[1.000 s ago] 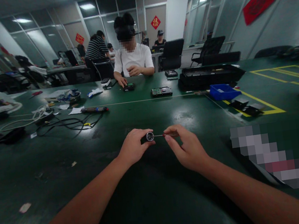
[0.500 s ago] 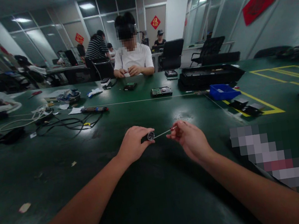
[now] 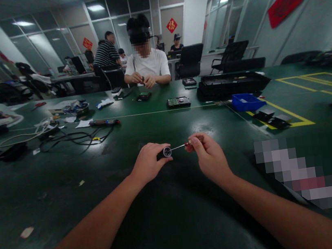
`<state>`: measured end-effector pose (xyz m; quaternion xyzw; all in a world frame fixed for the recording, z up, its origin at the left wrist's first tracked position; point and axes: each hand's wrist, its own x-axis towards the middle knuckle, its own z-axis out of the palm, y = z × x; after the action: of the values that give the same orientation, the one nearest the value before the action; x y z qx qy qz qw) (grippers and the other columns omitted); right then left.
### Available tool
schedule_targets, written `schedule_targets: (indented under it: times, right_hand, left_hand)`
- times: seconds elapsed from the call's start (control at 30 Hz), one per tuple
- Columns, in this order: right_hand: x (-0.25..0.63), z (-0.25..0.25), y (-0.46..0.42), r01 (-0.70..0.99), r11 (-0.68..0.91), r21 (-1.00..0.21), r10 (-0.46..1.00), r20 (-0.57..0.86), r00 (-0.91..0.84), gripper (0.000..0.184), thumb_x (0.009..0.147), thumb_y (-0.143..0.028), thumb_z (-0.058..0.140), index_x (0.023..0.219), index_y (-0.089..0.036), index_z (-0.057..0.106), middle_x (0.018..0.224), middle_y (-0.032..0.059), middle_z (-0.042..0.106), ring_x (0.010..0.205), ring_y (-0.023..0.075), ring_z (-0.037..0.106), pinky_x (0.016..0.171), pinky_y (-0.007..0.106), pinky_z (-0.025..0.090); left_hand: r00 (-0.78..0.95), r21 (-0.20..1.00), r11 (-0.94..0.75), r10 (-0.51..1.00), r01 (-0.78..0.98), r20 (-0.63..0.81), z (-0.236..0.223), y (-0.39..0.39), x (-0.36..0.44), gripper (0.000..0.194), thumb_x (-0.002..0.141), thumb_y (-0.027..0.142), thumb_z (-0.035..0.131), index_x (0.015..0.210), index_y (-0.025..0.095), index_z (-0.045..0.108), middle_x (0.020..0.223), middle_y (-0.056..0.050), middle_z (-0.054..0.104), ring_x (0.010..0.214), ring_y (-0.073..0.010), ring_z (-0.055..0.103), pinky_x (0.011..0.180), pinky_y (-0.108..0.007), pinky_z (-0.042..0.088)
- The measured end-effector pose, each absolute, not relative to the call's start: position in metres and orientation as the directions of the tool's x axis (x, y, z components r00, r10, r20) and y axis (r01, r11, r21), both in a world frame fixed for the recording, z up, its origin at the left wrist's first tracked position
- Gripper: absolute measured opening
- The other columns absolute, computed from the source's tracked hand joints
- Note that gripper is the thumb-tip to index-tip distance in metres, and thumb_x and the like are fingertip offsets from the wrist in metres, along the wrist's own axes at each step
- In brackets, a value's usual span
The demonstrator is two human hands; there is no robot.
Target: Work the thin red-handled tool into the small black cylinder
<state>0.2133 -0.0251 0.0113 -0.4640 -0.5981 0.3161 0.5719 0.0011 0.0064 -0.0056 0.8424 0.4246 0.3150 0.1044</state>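
Note:
Between the thumb and fingers of my left hand (image 3: pixel 149 162) is a small dark cylindrical part (image 3: pixel 167 152) with a pale ring at its round end, which faces right. My right hand (image 3: pixel 208 151) is closed on the reddish handle of a screwdriver (image 3: pixel 178 147). Its thin metal shaft slants down to the left, and the tip reaches the ringed end of the part. How deep the tip goes inside, I cannot tell. Both hands are above the green table (image 3: pixel 154 217).
Past my hands lie a circuit-board drive (image 3: pixel 178 102), a black tray (image 3: pixel 234 83) and a blue bin (image 3: pixel 248 101). Cables (image 3: pixel 77 138) and a pen-like tool (image 3: pixel 104 122) are at left. A blurred-out object (image 3: pixel 299 175) lies right. A person (image 3: pixel 146 63) sits opposite, handling something small.
My right hand has turned, with its fingers wrapped more closely round the screwdriver's handle. The shaft's tip has shifted to within the part's ringed end. My left hand stays nearly still.

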Motion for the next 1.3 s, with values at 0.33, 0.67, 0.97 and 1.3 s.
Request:
schedule_targets:
  times: [0.33,0.67,0.97,1.3]
  right_hand:
    - [0.216,0.023,-0.036,0.576,0.380,-0.724,0.860,0.505,0.067,0.036,0.086,-0.050,0.067,0.064,-0.024,0.058,0.056,-0.0017,0.064,0.050,0.0145,0.056,0.052,0.028,0.040]
    - [0.216,0.020,-0.040,0.566,0.468,-0.679,0.840,0.540,-0.047,0.019,0.092,-0.041,0.061,0.095,-0.023,0.067,0.077,0.0028,0.072,0.062,0.0176,0.065,0.058,0.030,0.046]
    - [0.215,0.019,-0.041,0.497,0.514,-0.699,0.840,0.529,-0.124,0.020,0.100,-0.036,0.048,0.103,-0.025,0.065,0.086,0.0032,0.071,0.079,0.0203,0.068,0.075,0.034,0.051]
    - [0.215,0.017,-0.038,0.498,0.469,-0.729,0.862,0.502,-0.076,0.023,0.100,-0.038,0.048,0.103,-0.023,0.065,0.081,0.0026,0.070,0.073,0.0186,0.067,0.068,0.032,0.049]
  left_hand:
    - [0.407,0.474,-0.594,0.799,0.650,0.443,-0.006,0.005,0.001,0.038,0.085,0.031,0.076,0.121,0.024,0.066,0.112,-0.003,0.072,0.104,-0.0235,0.063,0.093,-0.041,0.048]
    - [0.400,0.482,-0.596,0.797,0.642,0.452,-0.009,0.006,0.001,0.039,0.084,0.032,0.076,0.121,0.024,0.066,0.112,-0.003,0.072,0.104,-0.0232,0.063,0.092,-0.040,0.049]
    - [0.408,0.480,-0.596,0.798,0.643,0.444,-0.007,0.006,0.001,0.038,0.085,0.033,0.076,0.120,0.025,0.066,0.111,-0.003,0.072,0.104,-0.0238,0.063,0.092,-0.041,0.048]
    - [0.433,0.466,-0.610,0.789,0.641,0.436,-0.006,0.005,0.002,0.038,0.084,0.029,0.077,0.119,0.022,0.066,0.110,-0.003,0.073,0.101,-0.0231,0.063,0.091,-0.039,0.048]
